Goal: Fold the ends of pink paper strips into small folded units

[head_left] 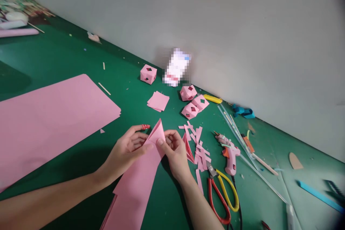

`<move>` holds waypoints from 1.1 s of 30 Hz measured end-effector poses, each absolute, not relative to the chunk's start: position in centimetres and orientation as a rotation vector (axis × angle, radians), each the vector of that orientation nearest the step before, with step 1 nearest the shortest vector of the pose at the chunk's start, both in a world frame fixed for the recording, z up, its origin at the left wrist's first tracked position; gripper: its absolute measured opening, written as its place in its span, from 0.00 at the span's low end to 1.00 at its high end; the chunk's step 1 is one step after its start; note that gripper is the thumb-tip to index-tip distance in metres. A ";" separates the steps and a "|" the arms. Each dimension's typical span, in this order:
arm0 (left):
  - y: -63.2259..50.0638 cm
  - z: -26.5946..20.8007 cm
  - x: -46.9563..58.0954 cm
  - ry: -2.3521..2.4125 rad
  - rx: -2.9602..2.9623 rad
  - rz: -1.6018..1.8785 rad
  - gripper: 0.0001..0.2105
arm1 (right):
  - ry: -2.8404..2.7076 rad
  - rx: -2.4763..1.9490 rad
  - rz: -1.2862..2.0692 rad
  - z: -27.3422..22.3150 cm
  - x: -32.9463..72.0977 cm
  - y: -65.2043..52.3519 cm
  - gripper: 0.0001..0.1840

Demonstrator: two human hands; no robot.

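A long pink paper strip has its far end folded over into a pointed tip between my hands. My right hand pinches the folded end, thumb on top and fingers behind. On the other side my left hand holds the paper's edge, its thumb laid over the fold and a red wrap on one fingertip. More pink sheets lie under the strip's near end. Just right of my right hand are a folded pink paper piece and several narrow pink strips.
Large pink sheets cover the left. Farther back are small square papers, a pink paper ball, three more balls and a blurred phone against the wall. Scissors, a glue gun and clear glue sticks lie right.
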State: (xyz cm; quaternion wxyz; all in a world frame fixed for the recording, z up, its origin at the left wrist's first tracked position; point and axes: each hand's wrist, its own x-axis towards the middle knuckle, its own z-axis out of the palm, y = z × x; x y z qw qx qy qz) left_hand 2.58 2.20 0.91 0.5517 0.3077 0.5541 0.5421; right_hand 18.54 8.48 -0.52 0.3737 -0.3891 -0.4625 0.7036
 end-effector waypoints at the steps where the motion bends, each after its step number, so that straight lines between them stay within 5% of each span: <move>1: 2.2 1.0 2.6 1.326 0.748 1.273 0.28 | -1.192 -0.986 1.813 -0.5 18.6 8.5 0.17; 33: 1.6 0.4 2.5 1.373 0.901 1.168 0.29 | -1.382 -1.116 1.784 0.1 18.7 8.6 0.20</move>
